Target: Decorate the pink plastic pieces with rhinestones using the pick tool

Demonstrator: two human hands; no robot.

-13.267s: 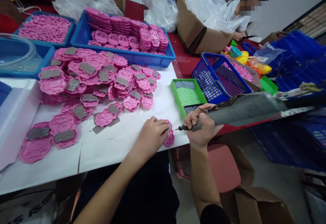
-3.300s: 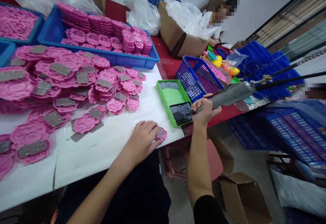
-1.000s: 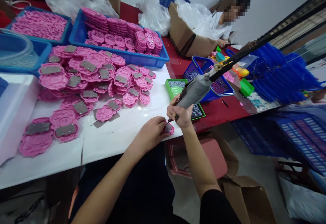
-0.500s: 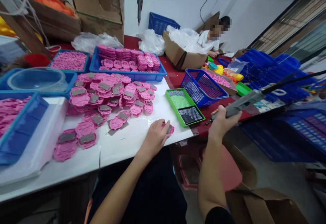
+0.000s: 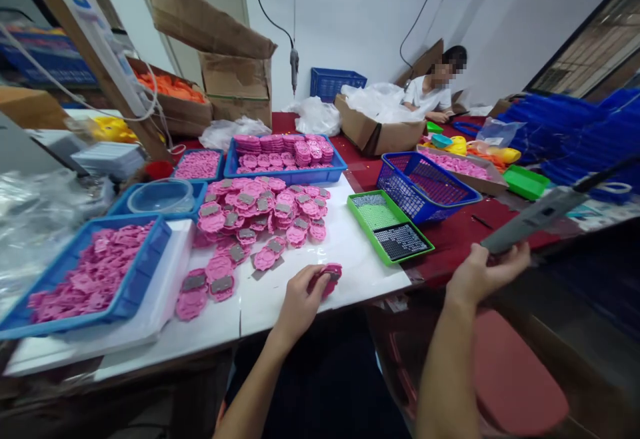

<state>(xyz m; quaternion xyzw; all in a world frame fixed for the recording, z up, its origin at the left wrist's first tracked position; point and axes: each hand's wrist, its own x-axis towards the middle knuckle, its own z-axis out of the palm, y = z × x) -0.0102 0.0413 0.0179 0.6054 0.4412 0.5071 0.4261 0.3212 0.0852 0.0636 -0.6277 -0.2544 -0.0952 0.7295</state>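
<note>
My left hand [image 5: 303, 296] pinches a pink plastic piece [image 5: 331, 280] with a grey metal plate, tilted up at the front edge of the white work surface [image 5: 280, 302]. At the right, my right hand [image 5: 483, 276] has a loose grip on a grey electric screwdriver [image 5: 537, 219]; its front end is hidden by the hand. To the left lies a heap of pink pieces with metal plates [image 5: 250, 209]. Between the hands, farther back, sits a green tray [image 5: 354, 216] with small screws and a black perforated plate [image 5: 401, 242].
Behind the heap stands a blue bin [image 5: 320, 174] of stacked pink pieces. Another blue bin [image 5: 135, 272] of pink parts is at the left. A blue basket [image 5: 425, 189] stands beside the green tray. A co-worker [image 5: 435, 92] sits at the back; a second screwdriver [image 5: 294, 69] hangs there.
The screwdriver tip was on the pink piece a second ago; my right hand has since carried it to the right. My left hand has tipped the piece up. The view has swung up.
</note>
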